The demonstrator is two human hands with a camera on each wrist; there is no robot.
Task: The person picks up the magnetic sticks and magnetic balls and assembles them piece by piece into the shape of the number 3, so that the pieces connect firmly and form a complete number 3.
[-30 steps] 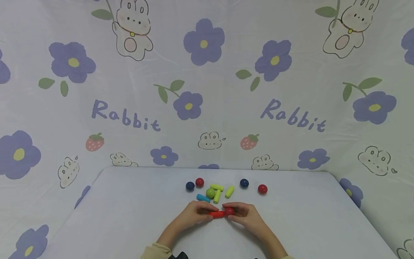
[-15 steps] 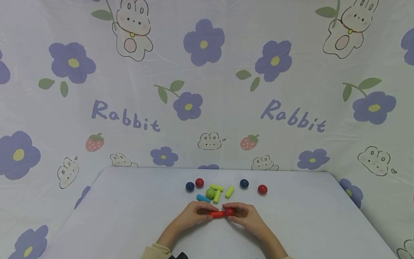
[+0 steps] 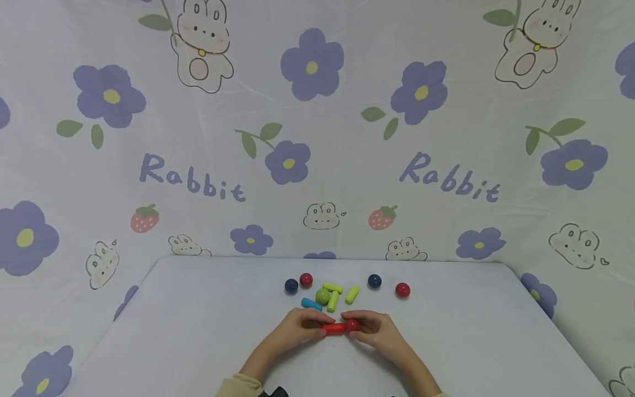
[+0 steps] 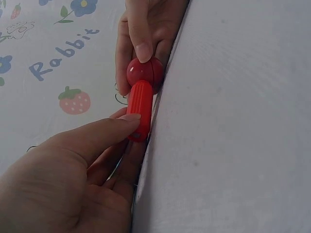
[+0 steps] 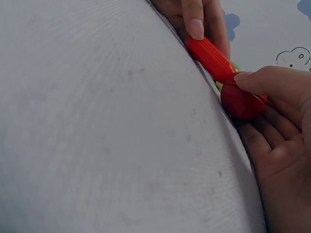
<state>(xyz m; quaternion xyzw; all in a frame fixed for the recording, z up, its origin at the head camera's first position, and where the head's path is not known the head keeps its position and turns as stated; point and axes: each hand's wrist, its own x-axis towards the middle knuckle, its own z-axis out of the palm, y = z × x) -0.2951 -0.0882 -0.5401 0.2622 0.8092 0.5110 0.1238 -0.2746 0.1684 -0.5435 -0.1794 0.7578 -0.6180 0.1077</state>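
Observation:
Between thumb and fingers, my left hand (image 3: 299, 329) pinches a short red ridged stick (image 4: 140, 104) by its outer end. My right hand (image 3: 378, 332) pinches a dark red ball (image 5: 243, 99) with a seam line around it. The stick's other end meets the ball, so the two form one line from hand to hand, low over the table. Whether they are joined or only touching, I cannot tell. Just beyond my left fingers lies a blue stick (image 3: 311, 304), with a green ball (image 3: 323, 296) beside it.
Several yellow-green sticks (image 3: 352, 294) lie behind the hands. Farther back are dark blue balls (image 3: 291, 285) and red balls (image 3: 403, 290) at left and right. The white table (image 3: 173, 314) ends at a patterned cloth backdrop (image 3: 347, 138).

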